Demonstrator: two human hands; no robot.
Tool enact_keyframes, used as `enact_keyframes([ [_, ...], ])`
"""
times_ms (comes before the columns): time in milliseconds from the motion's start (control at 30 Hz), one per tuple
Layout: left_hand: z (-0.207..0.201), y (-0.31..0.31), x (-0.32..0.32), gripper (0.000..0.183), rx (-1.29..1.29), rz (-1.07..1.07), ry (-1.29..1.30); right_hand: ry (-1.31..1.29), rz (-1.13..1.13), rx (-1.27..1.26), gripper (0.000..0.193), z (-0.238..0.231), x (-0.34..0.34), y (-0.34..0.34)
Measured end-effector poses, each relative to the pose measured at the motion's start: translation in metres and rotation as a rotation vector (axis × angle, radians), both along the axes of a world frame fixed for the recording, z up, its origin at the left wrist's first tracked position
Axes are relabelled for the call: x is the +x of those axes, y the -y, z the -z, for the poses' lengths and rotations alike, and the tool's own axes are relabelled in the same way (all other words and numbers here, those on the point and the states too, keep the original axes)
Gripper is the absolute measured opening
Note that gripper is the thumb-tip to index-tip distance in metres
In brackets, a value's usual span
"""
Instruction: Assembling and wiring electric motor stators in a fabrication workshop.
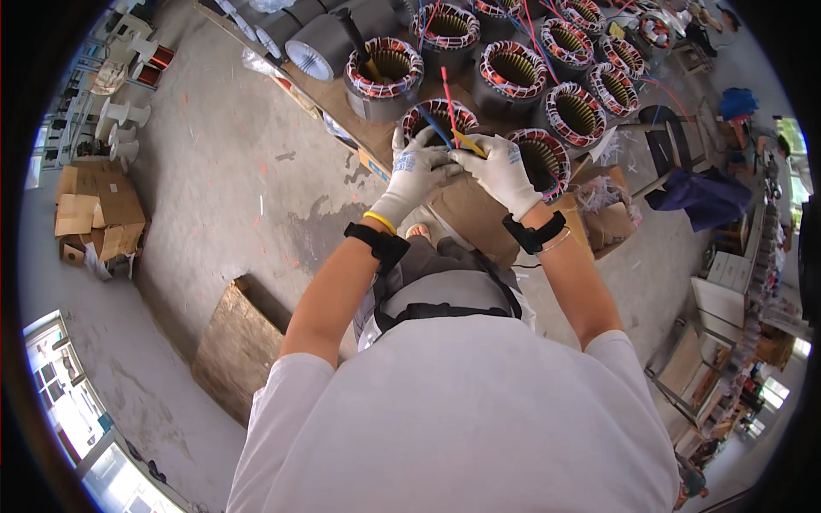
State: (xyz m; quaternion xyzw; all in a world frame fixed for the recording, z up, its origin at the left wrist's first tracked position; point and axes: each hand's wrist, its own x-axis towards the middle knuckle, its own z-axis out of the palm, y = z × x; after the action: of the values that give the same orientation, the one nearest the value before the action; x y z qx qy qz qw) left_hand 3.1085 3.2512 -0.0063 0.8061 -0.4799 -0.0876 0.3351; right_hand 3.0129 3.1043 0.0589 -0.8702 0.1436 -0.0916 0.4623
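Note:
Both hands wear white gloves and meet over the near rim of a motor stator (462, 114), partly hidden by them. My left hand (417, 173) is closed, its fingertips by the lower end of a blue lead (434, 125); what lies inside them is hidden. In my right hand (503, 173) is a slim yellow piece (469, 143), gripped between thumb and fingers, its tip pointing up and left. A red lead (449, 98) stands upright between the hands. To the right of my right hand sits another stator (540, 164) with a red-and-white laced winding.
Several more stators (513, 70) crowd the bench (351, 111); a dark-handled tool (351, 32) stands in one. A box with plastic scraps (605, 209) is at the bench's right. Cardboard boxes (101, 209) and a board (235, 355) lie left; a dark blue cloth (701, 198) hangs right.

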Motion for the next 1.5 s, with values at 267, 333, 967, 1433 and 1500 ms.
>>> enact_keyframes([
  [267,-0.057,0.014,0.018,0.025,-0.156,-0.022,-0.793,0.060,0.050,0.538,0.024,-0.023,0.014,0.017],
  [333,-0.067,0.019,0.023,0.025,-0.146,0.018,-0.743,0.052,0.060,0.516,0.024,-0.036,0.016,0.024],
  [967,-0.141,0.034,0.044,0.021,-0.288,0.033,-0.720,0.046,-0.031,0.258,0.027,-0.128,0.045,0.047],
  [1433,-0.139,0.038,0.046,0.024,-0.281,-0.059,-0.699,-0.182,0.069,0.285,0.032,-0.029,-0.010,0.027],
  [1500,-0.138,0.039,0.045,0.024,-0.278,-0.059,-0.670,-0.217,0.116,0.110,0.037,0.020,-0.020,0.000],
])
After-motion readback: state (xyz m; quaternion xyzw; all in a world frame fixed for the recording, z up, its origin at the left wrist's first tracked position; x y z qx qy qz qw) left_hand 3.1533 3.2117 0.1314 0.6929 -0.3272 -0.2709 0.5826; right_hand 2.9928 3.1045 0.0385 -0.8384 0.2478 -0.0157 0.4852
